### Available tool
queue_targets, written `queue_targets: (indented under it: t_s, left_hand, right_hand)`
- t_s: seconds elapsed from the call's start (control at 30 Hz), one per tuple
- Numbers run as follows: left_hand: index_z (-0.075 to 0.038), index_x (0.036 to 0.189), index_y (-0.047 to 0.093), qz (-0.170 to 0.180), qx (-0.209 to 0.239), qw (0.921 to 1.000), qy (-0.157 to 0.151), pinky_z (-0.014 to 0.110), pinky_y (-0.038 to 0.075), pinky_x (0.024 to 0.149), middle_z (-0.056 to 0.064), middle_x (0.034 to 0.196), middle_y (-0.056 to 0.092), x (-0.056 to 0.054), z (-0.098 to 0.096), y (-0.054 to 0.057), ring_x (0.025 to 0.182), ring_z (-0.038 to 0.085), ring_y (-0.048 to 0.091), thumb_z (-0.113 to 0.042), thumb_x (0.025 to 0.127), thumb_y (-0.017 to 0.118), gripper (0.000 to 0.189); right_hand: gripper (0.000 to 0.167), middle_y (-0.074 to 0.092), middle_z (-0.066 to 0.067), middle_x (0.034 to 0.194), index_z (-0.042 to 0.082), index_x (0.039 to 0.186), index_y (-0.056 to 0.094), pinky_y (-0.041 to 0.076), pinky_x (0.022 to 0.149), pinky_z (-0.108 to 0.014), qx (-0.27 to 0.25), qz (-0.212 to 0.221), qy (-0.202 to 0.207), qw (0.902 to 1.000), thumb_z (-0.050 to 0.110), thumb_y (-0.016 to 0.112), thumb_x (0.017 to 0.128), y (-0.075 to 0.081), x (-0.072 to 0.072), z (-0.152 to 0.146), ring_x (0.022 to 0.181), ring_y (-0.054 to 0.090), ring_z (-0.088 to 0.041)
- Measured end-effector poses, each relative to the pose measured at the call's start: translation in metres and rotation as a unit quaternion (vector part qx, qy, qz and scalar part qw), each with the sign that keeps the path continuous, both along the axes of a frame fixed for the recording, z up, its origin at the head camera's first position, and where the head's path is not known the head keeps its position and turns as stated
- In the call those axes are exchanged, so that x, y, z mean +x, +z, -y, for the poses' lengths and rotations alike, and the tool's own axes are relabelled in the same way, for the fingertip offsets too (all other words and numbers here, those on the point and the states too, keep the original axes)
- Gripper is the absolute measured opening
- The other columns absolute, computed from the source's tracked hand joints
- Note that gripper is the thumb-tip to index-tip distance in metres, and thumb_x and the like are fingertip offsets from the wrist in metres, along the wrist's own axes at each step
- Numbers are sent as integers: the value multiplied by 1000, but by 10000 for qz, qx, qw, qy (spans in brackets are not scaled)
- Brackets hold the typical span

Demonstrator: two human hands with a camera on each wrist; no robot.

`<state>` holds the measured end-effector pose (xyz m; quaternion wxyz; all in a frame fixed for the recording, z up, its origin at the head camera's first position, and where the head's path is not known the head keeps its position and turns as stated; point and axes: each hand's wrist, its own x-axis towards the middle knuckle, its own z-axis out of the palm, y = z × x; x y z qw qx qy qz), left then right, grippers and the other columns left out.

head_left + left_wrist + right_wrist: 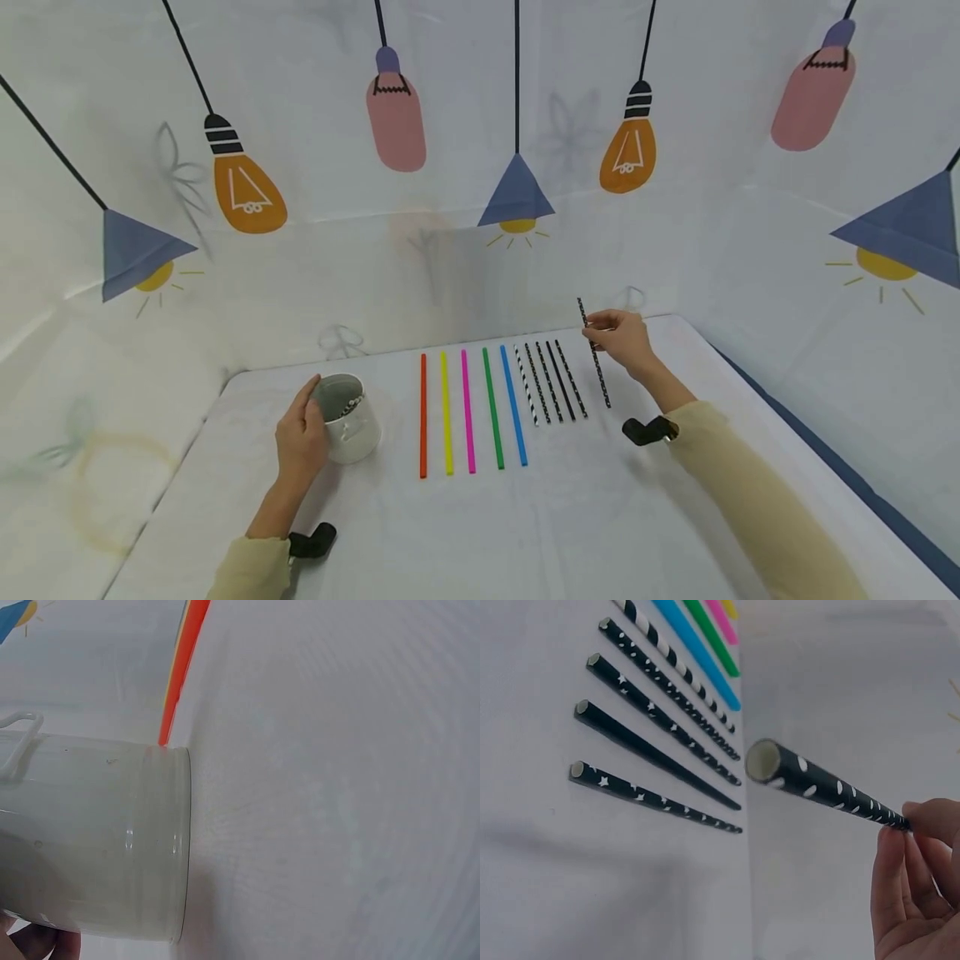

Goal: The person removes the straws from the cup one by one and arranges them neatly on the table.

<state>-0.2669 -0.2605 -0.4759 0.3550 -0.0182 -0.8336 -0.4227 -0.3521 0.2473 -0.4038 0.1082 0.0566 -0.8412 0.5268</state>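
Observation:
My left hand (300,437) grips the side of a white mug (354,437) that stands upright on the table. Something small, black and white, shows inside the mug. In the left wrist view, the mug's wall (97,840) hides most of that hand's fingers. At the right, my right hand (624,337) pinches a black paper straw with white dots (602,379) between thumb and fingers, near its upper end. Its hollow lower end faces the camera in the right wrist view. Left of this straw lie several patterned black straws, the nearest a star-printed straw (572,379).
On the white-covered table (450,542), a row of plain straws lies side by side: red (423,417), yellow (447,417), pink (468,412), green (492,408) and blue (513,408). A striped straw (526,387) follows. Behind rises a sheet (300,292) printed with lamps.

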Motion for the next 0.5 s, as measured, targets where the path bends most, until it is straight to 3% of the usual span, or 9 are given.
queue_targets:
  t_s: [0.2, 0.5]
  left_hand:
    - [-7, 138, 55, 14, -16, 10000, -9, 53, 42, 96, 14, 135, 57, 0, 0, 1, 125, 31, 50, -15, 103, 33, 42]
    - [-8, 138, 55, 2, -41, 10000, -18, 53, 42, 93, 14, 134, 57, 0, 1, 0, 123, 32, 51, -16, 102, 32, 43]
  right_hand:
    - [34, 65, -20, 110, -3, 121, 64, 57, 73, -29, -26, 272, -230, 9994, 15, 68, 92, -20, -13, 0, 91, 67, -27]
    - [29, 66, -21, 108, -4, 116, 65, 57, 73, -32, 141, 445, -399, 9981, 12, 67, 92, -36, -23, 7, 91, 66, -29]
